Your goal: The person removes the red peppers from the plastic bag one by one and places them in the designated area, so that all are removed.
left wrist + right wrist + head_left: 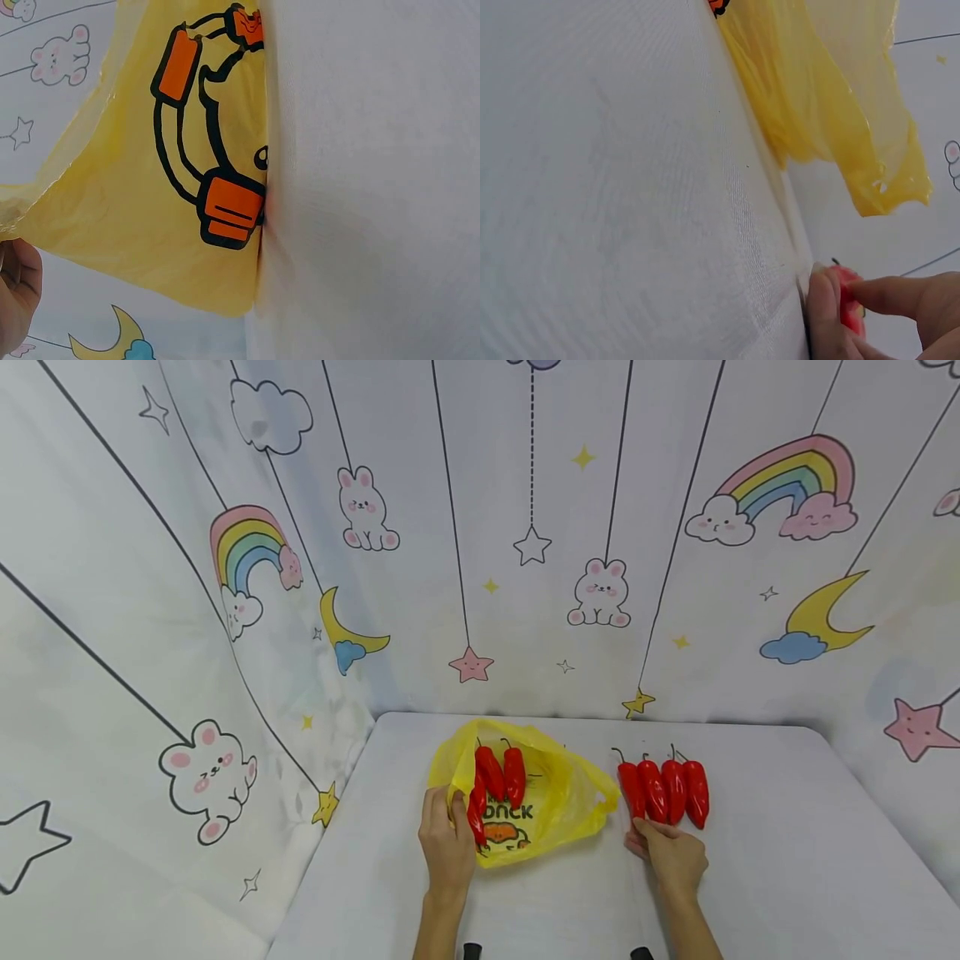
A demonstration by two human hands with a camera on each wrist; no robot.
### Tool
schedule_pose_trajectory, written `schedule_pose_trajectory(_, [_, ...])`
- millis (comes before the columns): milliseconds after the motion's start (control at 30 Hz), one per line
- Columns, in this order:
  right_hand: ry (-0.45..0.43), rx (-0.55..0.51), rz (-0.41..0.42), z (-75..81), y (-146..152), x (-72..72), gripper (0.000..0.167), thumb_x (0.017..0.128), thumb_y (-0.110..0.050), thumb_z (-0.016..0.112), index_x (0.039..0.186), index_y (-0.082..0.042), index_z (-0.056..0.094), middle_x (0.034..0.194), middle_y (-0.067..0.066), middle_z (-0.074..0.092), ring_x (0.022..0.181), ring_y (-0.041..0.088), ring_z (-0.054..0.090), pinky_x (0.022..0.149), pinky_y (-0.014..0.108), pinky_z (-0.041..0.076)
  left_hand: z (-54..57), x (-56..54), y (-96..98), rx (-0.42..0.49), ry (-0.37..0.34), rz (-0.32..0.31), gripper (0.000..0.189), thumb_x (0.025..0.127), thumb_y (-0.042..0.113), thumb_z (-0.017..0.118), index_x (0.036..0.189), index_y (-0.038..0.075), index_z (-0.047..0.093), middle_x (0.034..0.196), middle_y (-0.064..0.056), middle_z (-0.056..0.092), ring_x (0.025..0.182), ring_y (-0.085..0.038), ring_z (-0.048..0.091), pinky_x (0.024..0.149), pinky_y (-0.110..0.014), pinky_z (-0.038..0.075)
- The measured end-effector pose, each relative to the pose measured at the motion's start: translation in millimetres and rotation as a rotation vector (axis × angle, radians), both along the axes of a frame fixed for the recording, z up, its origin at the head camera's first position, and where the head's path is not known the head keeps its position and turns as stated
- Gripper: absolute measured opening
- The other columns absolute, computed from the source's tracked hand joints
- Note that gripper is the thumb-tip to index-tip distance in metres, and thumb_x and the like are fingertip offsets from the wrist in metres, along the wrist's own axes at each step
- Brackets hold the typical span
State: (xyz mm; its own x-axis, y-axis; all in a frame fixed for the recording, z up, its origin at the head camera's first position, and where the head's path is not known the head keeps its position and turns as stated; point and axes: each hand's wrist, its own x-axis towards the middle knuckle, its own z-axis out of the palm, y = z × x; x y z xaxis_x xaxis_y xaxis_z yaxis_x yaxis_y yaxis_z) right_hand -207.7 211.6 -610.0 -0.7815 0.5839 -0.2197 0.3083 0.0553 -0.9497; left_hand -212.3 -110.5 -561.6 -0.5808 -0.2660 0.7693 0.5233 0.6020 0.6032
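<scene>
A yellow plastic bag (555, 827) with a printed cartoon lies on the white table, its mouth spread wide. My left hand (447, 839) pinches the bag's left edge, which stands raised; the left wrist view shows the stretched bag side (127, 217) too. Several red peppers (514, 777) with dark stems lie in the bag. To the right, more red peppers stand side by side in a row. My right hand (671, 853) pinches the lower tip of the leftmost pepper (632, 785); in the right wrist view its thumb and fingers close on a red pepper (849, 296).
The white table (780, 860) reaches back to a cloth wall (487, 510) printed with rainbows, rabbits and stars. Two small dark objects, one a black cylinder (472, 951), show at the bottom edge of the head view. The bag's torn-looking handle (603, 802) extends toward the row of peppers.
</scene>
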Motion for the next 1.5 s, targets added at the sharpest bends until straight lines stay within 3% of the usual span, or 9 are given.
schedule_pose_trajectory(700, [-0.002,-0.036,0.013,-0.7,1.0,1.8,0.047,0.098,-0.032,0.074,0.122,0.008,0.069,0.091,0.018,0.078,0.071,0.024,0.078,0.061,0.031,0.061,2.1,-0.1,-1.1,-0.008,0.04,0.006,0.012,0.099,-0.006,0.063,0.106,0.002,0.067,0.097,-0.003,0.061,0.081,-0.009,0.058,0.071,-0.013,0.052])
schedule_pose_trajectory(933, [-0.016,0.047,-0.005,6.0,0.0,4.1,0.045,0.099,-0.035,0.072,0.122,0.004,0.071,0.092,0.017,0.078,0.07,0.02,0.077,0.06,0.026,0.059,2.6,0.4,-2.0,-0.003,0.032,0.006,0.012,0.099,-0.006,0.063,0.107,0.002,0.067,0.097,-0.003,0.06,0.082,-0.009,0.058,0.072,-0.013,0.053])
schedule_pose_trajectory(1133, [0.081,0.188,-0.01,18.1,-6.1,5.0,0.046,0.098,-0.041,0.073,0.122,-0.002,0.073,0.098,0.018,0.078,0.068,0.015,0.076,0.06,0.021,0.058,2.9,1.0,-1.9,0.004,0.01,0.005,0.016,0.097,-0.009,0.064,0.109,0.002,0.067,0.099,-0.001,0.06,0.083,-0.012,0.058,0.073,-0.013,0.053])
schedule_pose_trajectory(1300, [0.185,0.217,-0.042,33.2,-16.4,4.8,0.048,0.096,-0.046,0.074,0.12,-0.005,0.075,0.1,0.016,0.078,0.066,0.006,0.074,0.061,0.02,0.057,2.0,0.4,-2.7,0.01,-0.001,0.008,0.015,0.097,-0.006,0.065,0.109,0.002,0.067,0.1,-0.003,0.06,0.083,-0.013,0.059,0.075,-0.013,0.054])
schedule_pose_trajectory(1500, [0.369,0.267,-0.098,53.0,-36.7,6.9,0.037,0.096,-0.036,0.076,0.114,-0.004,0.077,0.099,0.016,0.078,0.066,-0.003,0.07,0.062,0.016,0.056,1.1,0.6,-4.4,0.003,-0.016,0.013,0.008,0.103,0.003,0.063,0.109,0.002,0.067,0.098,-0.005,0.059,0.084,-0.011,0.059,0.075,-0.012,0.054])
